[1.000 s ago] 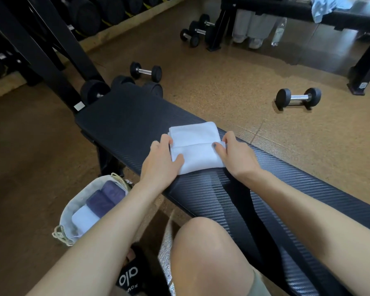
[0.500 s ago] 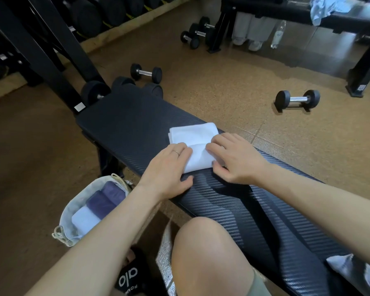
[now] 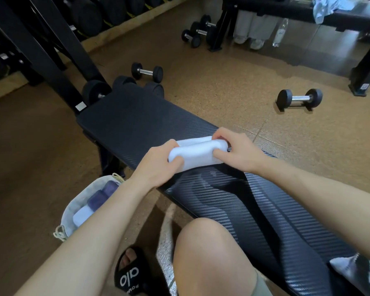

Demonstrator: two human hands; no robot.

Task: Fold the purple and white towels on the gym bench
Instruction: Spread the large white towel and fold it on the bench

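Both sets of fingers are curled around the white towel point(image 3: 198, 153) on the bench point(image 3: 137, 122): left hand point(image 3: 158, 165) pinching its left end, right hand point(image 3: 236, 149) its right. It looks soft, light and springy; gripping the ends should stop unrolling.

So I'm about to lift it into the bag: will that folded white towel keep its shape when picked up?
Probably only if gripped at both ends. The folded white towel looks soft, bulging between the left hand and the right hand, so it would likely sag and unfold if held one-handed. It seems light. On the black padded bench it shouldn't roll.
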